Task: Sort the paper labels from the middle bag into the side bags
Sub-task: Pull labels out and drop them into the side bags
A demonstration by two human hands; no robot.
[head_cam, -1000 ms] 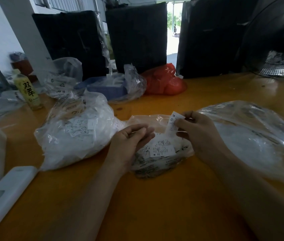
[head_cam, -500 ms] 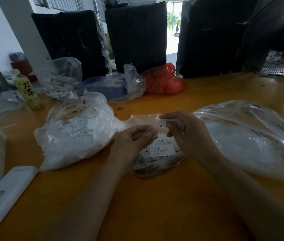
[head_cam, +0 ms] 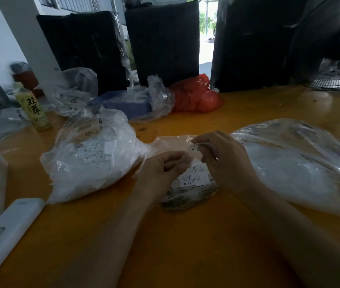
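Observation:
The small middle bag (head_cam: pixel 187 196) of white paper labels lies on the orange table, partly hidden behind both hands. My right hand (head_cam: pixel 225 161) hovers over it and pinches one paper label (head_cam: pixel 195 147) between thumb and fingertips. My left hand (head_cam: pixel 162 171) sits just left of it, fingers curled, fingertips close to the label; whether it holds anything is unclear. A full clear left bag (head_cam: pixel 90 161) of labels lies to the left, touching the middle bag. A large clear right bag (head_cam: pixel 302 165) lies to the right behind my right hand.
A white phone-like case (head_cam: pixel 4 233) lies at the near left. A yellow drink bottle (head_cam: pixel 34 109), a blue box in plastic (head_cam: pixel 127 102), a red bag (head_cam: pixel 196 96) and black bundles (head_cam: pixel 162 38) stand at the back. A fan (head_cam: pixel 335 65) is at the back right.
My right hand lowered the label from upright above the middle bag and brought it leftward toward my left hand. My left hand's fingers curled in closer to it.

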